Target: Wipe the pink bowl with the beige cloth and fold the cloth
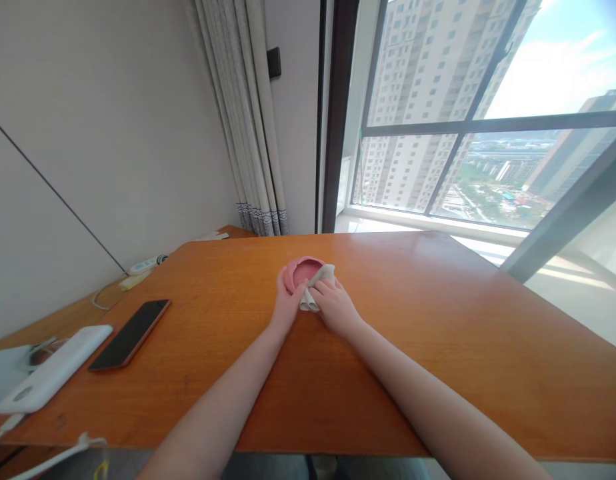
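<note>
A small pink bowl [304, 268] is tilted just above or on the wooden table, its hollow side toward me; I cannot tell whether it touches the wood. My left hand [287, 298] grips its left side, thumb along the near rim and fingers behind. In my right hand [334, 303] is a whitish cloth [324, 275], bunched against the bowl's right and near edge. Part of the cloth hangs down between both hands. My right fingertips are partly hidden in its folds.
On the left of the wooden table [438, 347] lie a dark phone [131, 335] and a white power bank [53, 370] with a cable. A power strip [147, 265] lies by the wall. A grey curtain [243, 113] and a large window [463, 127] stand beyond.
</note>
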`<state>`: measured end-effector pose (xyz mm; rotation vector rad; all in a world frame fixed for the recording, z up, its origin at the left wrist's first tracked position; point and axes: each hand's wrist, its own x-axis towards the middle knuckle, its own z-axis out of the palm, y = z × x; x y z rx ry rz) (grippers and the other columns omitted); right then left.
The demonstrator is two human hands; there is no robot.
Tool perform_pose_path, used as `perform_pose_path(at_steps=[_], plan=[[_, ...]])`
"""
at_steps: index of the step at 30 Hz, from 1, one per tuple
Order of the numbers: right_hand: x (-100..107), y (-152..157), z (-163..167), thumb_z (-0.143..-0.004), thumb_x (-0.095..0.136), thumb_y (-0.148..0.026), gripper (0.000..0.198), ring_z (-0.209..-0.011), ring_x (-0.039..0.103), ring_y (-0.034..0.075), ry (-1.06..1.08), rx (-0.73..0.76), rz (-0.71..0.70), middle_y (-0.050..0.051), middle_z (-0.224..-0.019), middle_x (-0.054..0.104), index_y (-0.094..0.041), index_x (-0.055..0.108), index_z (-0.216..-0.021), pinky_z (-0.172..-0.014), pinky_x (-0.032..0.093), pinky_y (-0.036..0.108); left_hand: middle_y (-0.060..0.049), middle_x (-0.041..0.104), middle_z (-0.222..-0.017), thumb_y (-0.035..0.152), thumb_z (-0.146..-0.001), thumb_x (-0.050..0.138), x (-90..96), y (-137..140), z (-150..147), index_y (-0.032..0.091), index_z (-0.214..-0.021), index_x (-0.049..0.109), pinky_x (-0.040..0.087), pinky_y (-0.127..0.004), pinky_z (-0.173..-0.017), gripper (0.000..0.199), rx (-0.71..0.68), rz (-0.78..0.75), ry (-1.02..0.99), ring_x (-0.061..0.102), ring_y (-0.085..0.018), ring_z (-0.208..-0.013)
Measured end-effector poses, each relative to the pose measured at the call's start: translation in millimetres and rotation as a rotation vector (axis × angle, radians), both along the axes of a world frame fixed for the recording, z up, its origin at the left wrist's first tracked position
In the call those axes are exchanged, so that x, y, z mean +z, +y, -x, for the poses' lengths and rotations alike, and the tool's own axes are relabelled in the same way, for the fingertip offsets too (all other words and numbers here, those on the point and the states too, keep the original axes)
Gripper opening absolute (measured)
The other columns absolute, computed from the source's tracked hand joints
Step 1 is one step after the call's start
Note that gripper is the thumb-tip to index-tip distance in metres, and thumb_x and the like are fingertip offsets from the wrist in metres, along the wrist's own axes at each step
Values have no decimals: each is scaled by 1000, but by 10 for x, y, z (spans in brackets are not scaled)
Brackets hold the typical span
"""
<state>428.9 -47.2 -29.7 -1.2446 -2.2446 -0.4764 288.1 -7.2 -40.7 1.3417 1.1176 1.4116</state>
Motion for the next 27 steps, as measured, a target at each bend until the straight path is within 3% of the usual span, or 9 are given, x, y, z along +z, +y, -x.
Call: perform_pose_path(at_steps=[3, 7, 14, 21, 24, 27], plan=[[-4, -6, 12, -89, 47, -20, 16, -84, 48, 20, 11, -12, 12, 6, -84, 58, -18, 62, -95, -91, 36, 37, -10, 50, -131, 38, -78, 61, -69, -56, -93, 21, -128, 36, 41, -31, -99, 58, -17, 6, -102, 51, -20, -119], [-3, 1, 34, -88, 48, -19, 13, -85, 48, 20, 16, -4, 47, 5, -84, 58, -19, 61, -90, -91, 35, 38, -8, 55, -120, 31, -79, 55, -67, -42, -52, 20, -118, 42, 42, -32, -96, 42, -29, 33, -92, 54, -19, -111], [-13, -8, 23, -86, 49, -18, 11, -84, 47, 20, 33, -3, 80, 6, -85, 57, -18, 60, -91, -91, 35, 37, -9, 56, -119, 28, -78, 53, 28, -67, -35, 19, -118, 41, 41, -34, -97, 43, -45, 67, -22, 55, -21, -110], [-18, 24, 11, -89, 48, -18, 12, -86, 49, 19, 8, 69, 67, 5, -83, 59, -19, 60, -87, -89, 35, 36, -7, 58, -115, 25, -78, 53, 141, 95, 206, 20, -113, 49, 36, -38, -103, 36, -89, -121, 233, 54, -22, -113], [-8, 31, -17, -90, 48, -20, 14, -88, 50, 19, 0, 89, 66, 4, -83, 60, -20, 62, -87, -88, 36, 35, -8, 56, -122, 29, -77, 58, 152, 105, 240, 21, -117, 50, 33, -39, -106, 41, -78, -174, 273, 50, -24, -118], [-9, 23, -42, -89, 49, -19, 14, -88, 49, 20, 18, 51, 87, 5, -86, 60, -19, 63, -93, -85, 38, 35, -10, 49, -133, 37, -76, 62, 87, 40, 133, 20, -129, 40, 33, -38, -107, 59, -28, -87, 162, 46, -23, -125]])
